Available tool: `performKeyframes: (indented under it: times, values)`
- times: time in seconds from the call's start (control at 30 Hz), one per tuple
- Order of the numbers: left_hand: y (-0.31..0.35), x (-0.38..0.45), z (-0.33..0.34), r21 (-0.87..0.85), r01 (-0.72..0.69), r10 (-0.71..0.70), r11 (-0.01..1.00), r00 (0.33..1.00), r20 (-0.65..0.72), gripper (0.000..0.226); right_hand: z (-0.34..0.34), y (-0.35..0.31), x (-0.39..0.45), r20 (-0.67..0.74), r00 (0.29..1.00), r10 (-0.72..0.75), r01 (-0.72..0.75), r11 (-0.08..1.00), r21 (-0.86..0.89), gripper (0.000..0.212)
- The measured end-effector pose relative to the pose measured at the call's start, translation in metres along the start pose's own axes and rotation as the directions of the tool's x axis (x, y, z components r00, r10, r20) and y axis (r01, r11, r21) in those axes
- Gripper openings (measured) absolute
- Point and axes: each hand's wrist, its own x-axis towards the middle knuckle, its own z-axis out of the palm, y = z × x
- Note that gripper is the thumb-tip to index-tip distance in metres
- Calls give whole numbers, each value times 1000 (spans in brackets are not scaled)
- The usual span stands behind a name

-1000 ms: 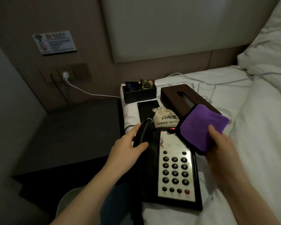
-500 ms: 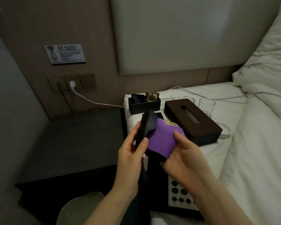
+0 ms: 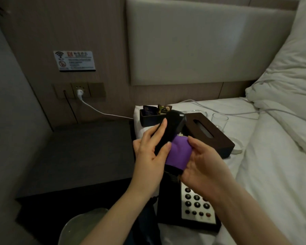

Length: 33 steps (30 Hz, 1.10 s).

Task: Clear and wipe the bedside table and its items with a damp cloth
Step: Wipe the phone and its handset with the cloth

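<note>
Lifted higher now, the smooth black handset (image 3: 172,128) sits gripped in the left hand (image 3: 149,156), right hand (image 3: 204,167) clasping soft purple cloth (image 3: 178,153) around it.

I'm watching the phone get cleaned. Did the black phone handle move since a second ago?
Yes. The handset was lifted off the phone base and now stands raised in the left hand, the purple cloth wrapped round it.

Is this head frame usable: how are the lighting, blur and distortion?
Head view: dim, flat room light, no glare; black handset and phone base lose detail in shadow; purple cloth reads clearly; keypad slightly soft; wide-angle bending of the headboard edges.
</note>
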Motion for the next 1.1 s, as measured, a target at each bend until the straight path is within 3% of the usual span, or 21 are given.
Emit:
performKeyframes:
  times: [0.2, 0.27, 0.33, 0.4, 0.5, 0.57, 0.67, 0.77, 0.83, 0.9, 0.97, 1.03, 1.1]
  values:
    - [2, 13, -2, -321, 117, -126, 940, 992, -6, 52, 21, 3, -4, -135, 986, -99, 42, 928, -369, 40]
    - [3, 17, -2, -393, 128, -154, 910, 987, -35, 50, 24, 6, -4, -182, 972, -151, 4, 780, -625, 25]
    - [3, 21, -4, -428, 129, -174, 895, 982, -69, 48, 24, 10, -8, -150, 968, -202, -26, 513, -858, 21]
    - [2, 24, -6, -460, 161, -216, 873, 974, -70, 47, 21, 13, -15, -41, 975, -219, 38, 344, -938, 31]
    - [-2, 22, -8, -520, 241, -323, 819, 944, -70, 47, 17, 11, -13, 22, 971, -236, 80, 237, -968, 37]
    - [-5, 20, -12, -583, 275, -385, 764, 920, -71, 45, 11, 5, -4, -48, 977, -206, 10, 269, -963, 33]
    - [-12, 21, -25, -652, 264, -403, 711, 913, -70, 39, -12, -14, 2, -265, 948, -179, -135, 525, -840, 29]
    - [-24, 16, -43, -680, 252, -405, 688, 911, -72, 33, -38, -45, -2, -324, 895, -307, -39, 669, -743, 30]
    - [-33, 9, -49, -715, 270, -448, 645, 892, -68, 32, -46, -62, 2, -306, 859, -410, 33, 641, -767, 36]
    - [-42, 1, -47, -757, 309, -517, 576, 855, -44, 32, -46, -67, 14, -213, 842, -496, 54, 470, -881, 31]
    - [-49, -5, -42, -800, 364, -593, 476, 805, 13, 31, -48, -58, 33, -18, 861, -508, 46, 113, -993, 33]
    - [-52, -9, -36, -828, 419, -650, 373, 755, 88, 27, -49, -39, 51, 88, 925, -369, 0, -233, -972, 39]
    - [-55, -13, -31, -843, 450, -677, 295, 721, 149, 23, -52, -19, 68, 119, 971, -205, 1, -497, -867, 34]
